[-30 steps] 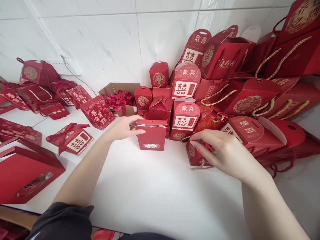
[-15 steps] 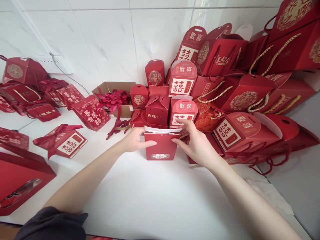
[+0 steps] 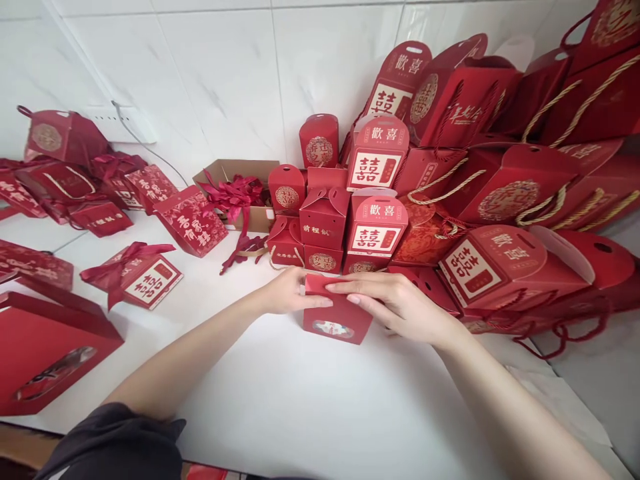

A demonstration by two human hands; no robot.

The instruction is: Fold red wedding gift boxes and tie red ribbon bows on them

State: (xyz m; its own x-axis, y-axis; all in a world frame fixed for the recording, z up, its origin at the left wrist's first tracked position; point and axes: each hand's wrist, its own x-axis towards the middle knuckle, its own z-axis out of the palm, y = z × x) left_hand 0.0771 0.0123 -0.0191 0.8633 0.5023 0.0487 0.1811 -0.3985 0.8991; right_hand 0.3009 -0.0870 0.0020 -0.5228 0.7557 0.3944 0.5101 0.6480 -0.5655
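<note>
A small red gift box (image 3: 337,320) with an oval picture window stands on the white table in front of me. My left hand (image 3: 287,291) grips its upper left side, thumb across the front and fingers behind. My right hand (image 3: 395,300) is at the upper right: its index finger stretches over the red top flap (image 3: 320,283), the thumb lies against the front, and other fingers bend round the right side. The flap lies over the box's top; the fingers partly cover it.
Red boxes (image 3: 380,157) with rope handles are stacked along the right and back. A cardboard box (image 3: 270,220) of ribbon stands behind. On the left are a ribbon-tied box (image 3: 153,283), a large red box (image 3: 45,333) and several smaller boxes. A wall socket (image 3: 120,123) carries a cable.
The box's open top with white inner edges is now covered by the red flap. My right hand has moved over the top, and the box is turned slightly. The view has shifted a little.
</note>
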